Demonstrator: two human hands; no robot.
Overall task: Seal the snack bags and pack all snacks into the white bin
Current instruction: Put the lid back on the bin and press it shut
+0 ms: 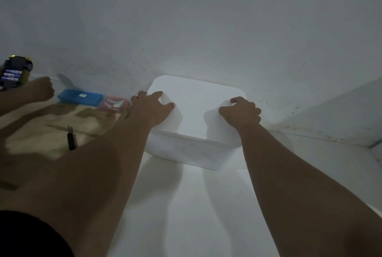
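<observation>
the white bin sits lidded between both sets of fingers; left hand curls its fingers over the bin's left edge, right hand grips the right edge with bent fingers

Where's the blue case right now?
Head view, left side: the blue case lies by the wall, beside a pink box, left of the left hand on the white bin.
</observation>
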